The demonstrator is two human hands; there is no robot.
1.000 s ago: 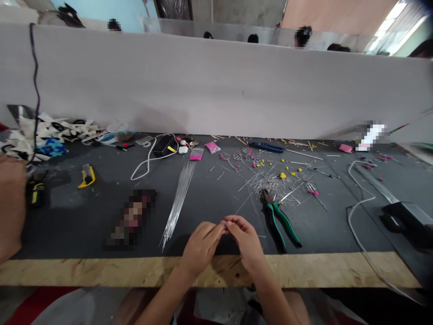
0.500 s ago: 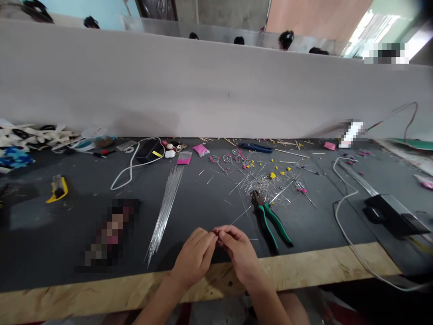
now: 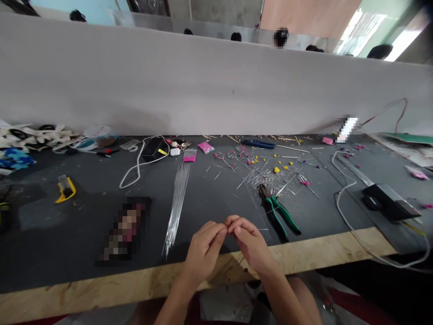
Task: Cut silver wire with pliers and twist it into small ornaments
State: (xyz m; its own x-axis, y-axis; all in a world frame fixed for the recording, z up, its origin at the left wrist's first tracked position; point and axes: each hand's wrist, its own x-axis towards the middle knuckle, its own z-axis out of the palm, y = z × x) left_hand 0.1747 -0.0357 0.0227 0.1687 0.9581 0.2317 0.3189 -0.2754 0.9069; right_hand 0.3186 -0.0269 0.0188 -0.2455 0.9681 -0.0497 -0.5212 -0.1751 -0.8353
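My left hand (image 3: 204, 248) and right hand (image 3: 252, 246) meet fingertip to fingertip above near edge of dark mat (image 3: 77, 225). Fingers of both pinched together; whatever sits between them too small to make out. Bundle of thin wires (image 3: 176, 201) lies just left of my left hand, running away from me. Green-handled pliers (image 3: 279, 212) lie near my right hand. Heap of wire scraps (image 3: 270, 178) beyond pliers. Yellow knife (image 3: 66, 188) far left. White cable (image 3: 140, 164) behind wires.
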